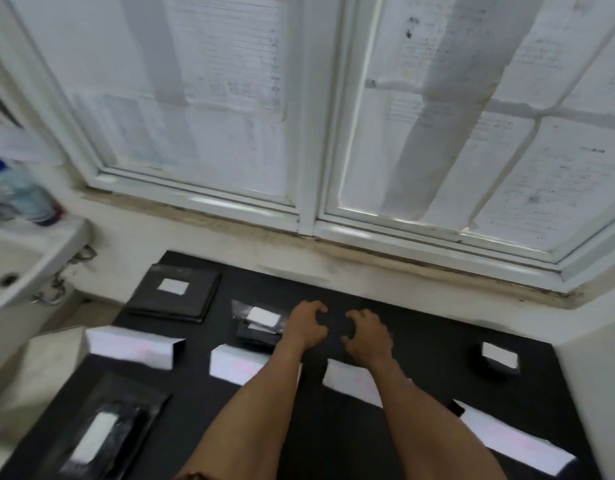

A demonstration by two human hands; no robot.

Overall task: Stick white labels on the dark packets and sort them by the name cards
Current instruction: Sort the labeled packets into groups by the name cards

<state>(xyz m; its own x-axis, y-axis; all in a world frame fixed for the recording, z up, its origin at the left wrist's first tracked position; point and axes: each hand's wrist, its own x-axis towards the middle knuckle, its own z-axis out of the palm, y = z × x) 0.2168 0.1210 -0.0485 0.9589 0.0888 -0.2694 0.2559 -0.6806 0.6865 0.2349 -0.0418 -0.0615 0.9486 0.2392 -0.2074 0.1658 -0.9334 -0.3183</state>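
1. The black bench (420, 323) carries four white name cards (133, 346) in a row. Sorting looks well along.
2. A labelled stack (174, 292) sits behind the leftmost card.
3. A near packet (108, 431), labelled, lies in front of the cards and is probably unsorted.
4. A middle packet (261, 323) and a small packet (496, 358) also show white labels.
5. The left hand (308, 323) and right hand (366, 332) curl toward each other behind the third card, just right of the middle packet. I cannot tell whether they hold a dark packet.

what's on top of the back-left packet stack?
One white label, centred on the top dark packet. Lower packets show only edges; any labels on them are covered.
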